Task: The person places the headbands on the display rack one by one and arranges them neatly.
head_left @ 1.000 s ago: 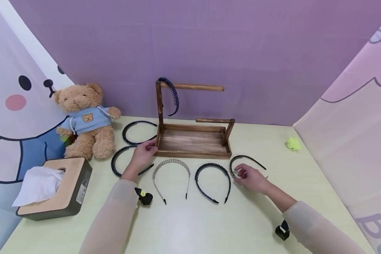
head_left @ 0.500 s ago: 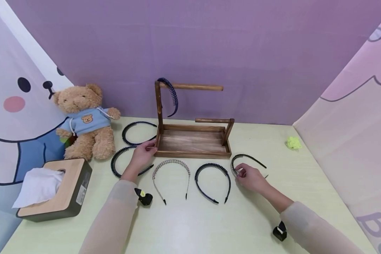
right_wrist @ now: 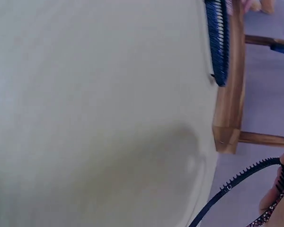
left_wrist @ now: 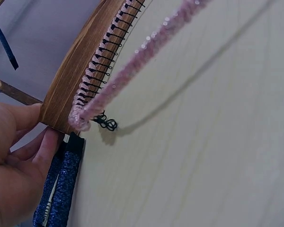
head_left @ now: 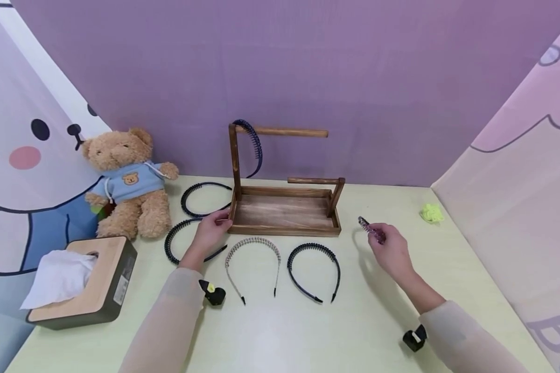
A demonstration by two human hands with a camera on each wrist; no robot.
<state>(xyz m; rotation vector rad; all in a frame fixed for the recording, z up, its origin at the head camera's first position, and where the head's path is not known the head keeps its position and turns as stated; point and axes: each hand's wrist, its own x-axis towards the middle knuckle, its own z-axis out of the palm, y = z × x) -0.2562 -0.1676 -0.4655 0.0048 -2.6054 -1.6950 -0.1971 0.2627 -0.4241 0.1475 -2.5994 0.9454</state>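
A pale green table (head_left: 308,331) fills the space, closed in by a purple back wall (head_left: 308,67) and printed cartoon curtains at either side. Far to the left of the left hand (head_left: 211,231) sit a wooden tissue box (head_left: 86,282) and, behind it, a teddy bear (head_left: 126,181) in a blue top. Two dark headbands (head_left: 186,217) lie flat just left of that hand. The left hand rests against the front left corner of the wooden rack (head_left: 284,210), thumb and fingers curled round the corner. A blue headband (head_left: 254,145) hangs from the rack's top bar. In front of the rack, between the hands, lie a pale beaded headband (head_left: 253,259) and a dark blue one (head_left: 313,267). The right hand (head_left: 391,249) is raised off the table to the right of the rack, pinching a sparkly toothed headband (head_left: 371,229). Further right, by the curtain, lies a small yellow-green tuft (head_left: 431,212).
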